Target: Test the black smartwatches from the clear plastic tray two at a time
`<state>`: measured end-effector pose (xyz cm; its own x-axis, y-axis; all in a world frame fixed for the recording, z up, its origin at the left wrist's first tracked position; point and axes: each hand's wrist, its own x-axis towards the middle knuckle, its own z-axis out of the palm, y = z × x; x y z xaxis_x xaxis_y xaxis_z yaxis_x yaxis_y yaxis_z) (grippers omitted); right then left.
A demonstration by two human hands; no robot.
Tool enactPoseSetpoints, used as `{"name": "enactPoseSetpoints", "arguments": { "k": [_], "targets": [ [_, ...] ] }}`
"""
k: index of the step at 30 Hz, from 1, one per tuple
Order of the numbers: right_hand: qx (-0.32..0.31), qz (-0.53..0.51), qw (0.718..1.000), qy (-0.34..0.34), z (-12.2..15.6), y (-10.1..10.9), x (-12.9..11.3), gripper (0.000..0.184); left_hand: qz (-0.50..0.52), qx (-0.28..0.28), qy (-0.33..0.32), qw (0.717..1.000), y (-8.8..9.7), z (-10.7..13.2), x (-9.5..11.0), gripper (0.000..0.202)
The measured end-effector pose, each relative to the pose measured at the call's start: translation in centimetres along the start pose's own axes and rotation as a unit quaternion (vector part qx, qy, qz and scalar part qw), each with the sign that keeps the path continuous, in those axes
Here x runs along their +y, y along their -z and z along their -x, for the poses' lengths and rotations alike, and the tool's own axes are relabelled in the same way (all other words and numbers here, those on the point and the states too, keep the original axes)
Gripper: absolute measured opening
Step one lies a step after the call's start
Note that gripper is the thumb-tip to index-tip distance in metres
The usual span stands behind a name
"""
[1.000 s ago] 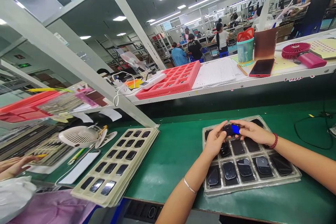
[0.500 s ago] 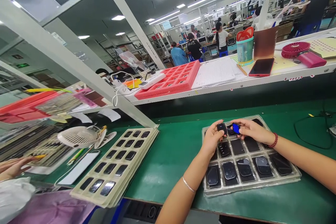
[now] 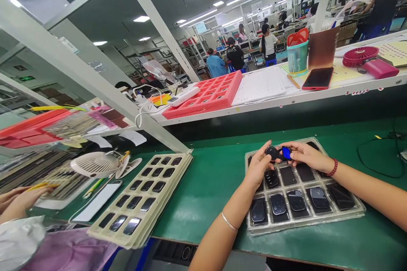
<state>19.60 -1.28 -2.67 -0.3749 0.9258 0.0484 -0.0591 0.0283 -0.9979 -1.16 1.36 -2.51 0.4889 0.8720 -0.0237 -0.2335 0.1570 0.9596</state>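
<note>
My left hand (image 3: 259, 165) pinches a small black glossy part (image 3: 272, 151) above a clear plastic tray (image 3: 356, 211) of several similar dark parts on the green bench. My right hand (image 3: 303, 155), with a red bead bracelet at the wrist, holds a small blue piece (image 3: 286, 153) right beside that part. Both hands hover over the tray's far left corner, fingers closed on what they hold.
A stack of beige trays (image 3: 108, 230) with dark parts lies to the left, beside a white fan (image 3: 95, 164). Another person's hand (image 3: 15, 203) shows at the far left. The shelf behind carries a red foam tray (image 3: 208, 95), papers, a red phone (image 3: 318, 78), a cup.
The black part and the blue piece, held together a second ago, have come apart: my left hand keeps the black part, my right the blue piece. Both hands rose slightly.
</note>
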Motion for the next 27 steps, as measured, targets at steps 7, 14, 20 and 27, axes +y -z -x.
{"name": "enactPoseSetpoints", "arguments": {
  "k": [7, 14, 20, 27],
  "targets": [
    [-0.01, 0.019, 1.0, 0.01, 0.13, 0.15, 0.18, 0.051, -0.09, -0.017, -0.03, 0.995, -0.14, 0.26, -0.24, 0.058],
    [-0.03, 0.048, 0.998, 0.022, 0.12, 0.34, 0.69, 0.048, -0.094, -0.028, -0.041, 0.994, -0.36, 0.36, -0.15, 0.054],
    [-0.04, 0.047, 0.998, 0.024, 0.11, 0.29, 0.79, 0.049, -0.106, -0.024, -0.04, 0.993, -0.33, 0.35, -0.16, 0.053],
    [-0.037, 0.057, 0.997, 0.028, 0.16, 0.13, 0.6, 0.046, -0.11, -0.03, -0.044, 0.993, -0.4, 0.33, -0.19, 0.052]
  ]
}}
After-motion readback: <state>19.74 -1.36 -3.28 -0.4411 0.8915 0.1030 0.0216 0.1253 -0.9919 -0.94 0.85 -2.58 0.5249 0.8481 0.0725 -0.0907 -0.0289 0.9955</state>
